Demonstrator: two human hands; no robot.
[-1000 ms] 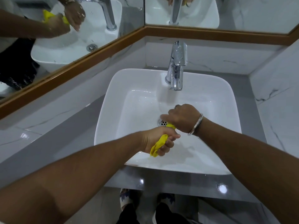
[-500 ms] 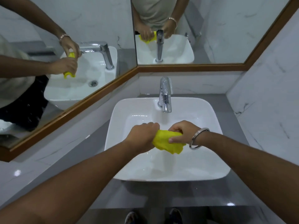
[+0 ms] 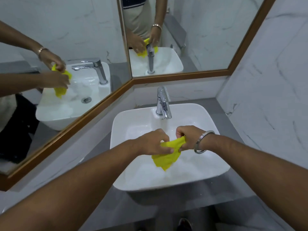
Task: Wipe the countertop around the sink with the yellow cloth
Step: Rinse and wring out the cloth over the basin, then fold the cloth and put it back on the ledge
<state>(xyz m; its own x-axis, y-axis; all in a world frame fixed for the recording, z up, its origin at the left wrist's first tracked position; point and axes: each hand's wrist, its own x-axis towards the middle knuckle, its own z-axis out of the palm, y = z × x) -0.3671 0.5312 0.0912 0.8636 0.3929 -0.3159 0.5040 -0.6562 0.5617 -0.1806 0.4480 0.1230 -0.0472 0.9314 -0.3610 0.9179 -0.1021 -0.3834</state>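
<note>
The yellow cloth (image 3: 165,157) hangs over the middle of the white basin (image 3: 215,170), partly spread, its lower corner pointing down. My left hand (image 3: 155,144) grips its left top edge. My right hand (image 3: 188,137), with a metal bangle on the wrist, pinches its right top corner. Both hands are held above the bowl, in front of the chrome tap (image 3: 163,104). The grey countertop (image 3: 106,205) runs around the basin on the left, front and right.
Wood-framed mirrors (image 3: 70,130) stand on the left wall and back wall and show the same hands and cloth. A white marble wall (image 3: 270,104) closes the right side. The counter's front edge is near my shoes (image 3: 184,225).
The cloth was a twisted wad between my hands; they have drawn apart and it now hangs open. The view has tilted up, showing more mirror.
</note>
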